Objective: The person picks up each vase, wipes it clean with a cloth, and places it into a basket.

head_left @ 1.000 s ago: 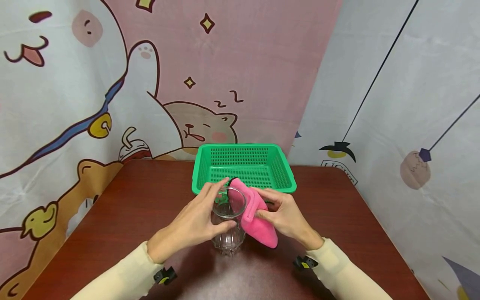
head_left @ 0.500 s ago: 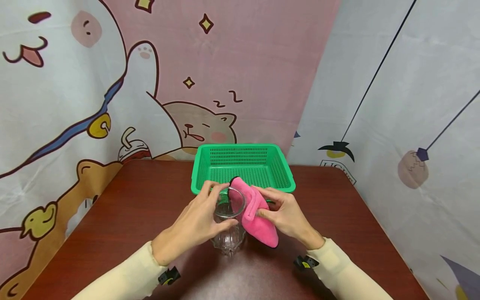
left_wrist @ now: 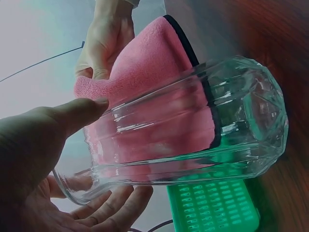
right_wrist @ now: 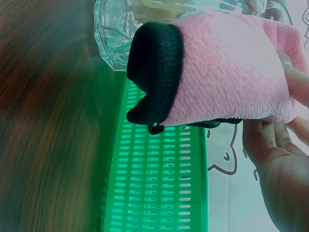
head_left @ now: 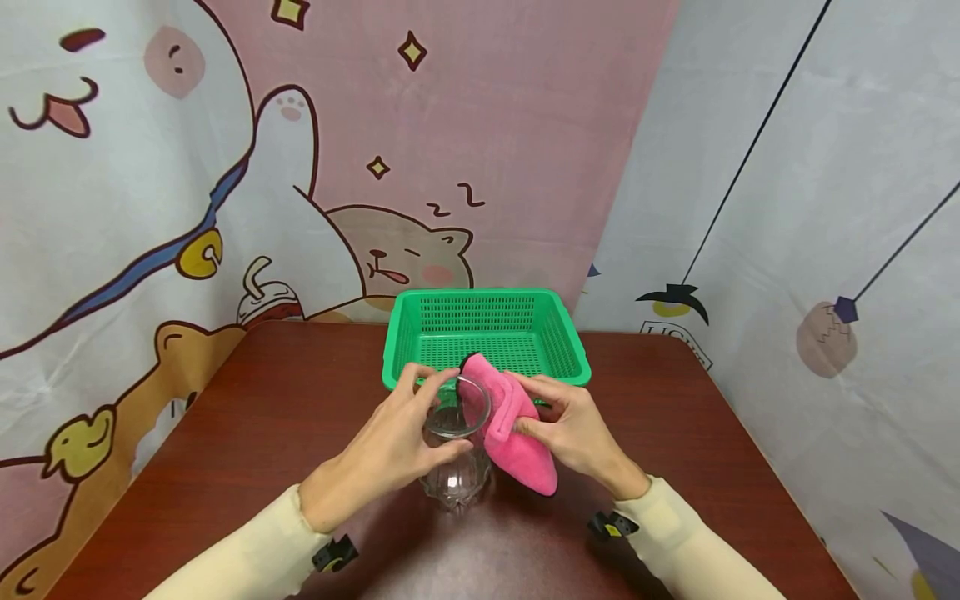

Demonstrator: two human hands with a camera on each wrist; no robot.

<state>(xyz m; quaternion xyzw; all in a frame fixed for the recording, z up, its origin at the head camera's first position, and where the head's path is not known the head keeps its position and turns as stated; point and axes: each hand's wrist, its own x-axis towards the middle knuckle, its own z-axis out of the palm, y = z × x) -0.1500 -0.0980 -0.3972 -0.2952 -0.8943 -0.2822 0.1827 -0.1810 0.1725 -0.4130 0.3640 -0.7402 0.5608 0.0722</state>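
Observation:
A clear glass vase [head_left: 455,483] with a faceted body and flared rim stands at the middle of the table, its mouth upward. My left hand [head_left: 378,442] grips it near the rim, thumb on the near side and fingers around the far side. In my right hand [head_left: 577,429] is a folded pink cloth [head_left: 517,454] with dark edging, pinched between thumb and fingers. The cloth lies along the vase's right side and shows through the glass [left_wrist: 263,111] in the left wrist view. Its dark-trimmed end [right_wrist: 154,77] hangs free in the right wrist view.
Behind the hands, a green slotted plastic basket [head_left: 577,367] sits at the table's back edge. The reddish-brown wooden table [head_left: 315,367] reaches out to both sides. A cartoon-printed curtain [head_left: 525,150] hangs behind it and along the right.
My left fingers have bent a little more over the rim, and the vase has shifted very slightly. The right hand and the cloth stay nearly in place.

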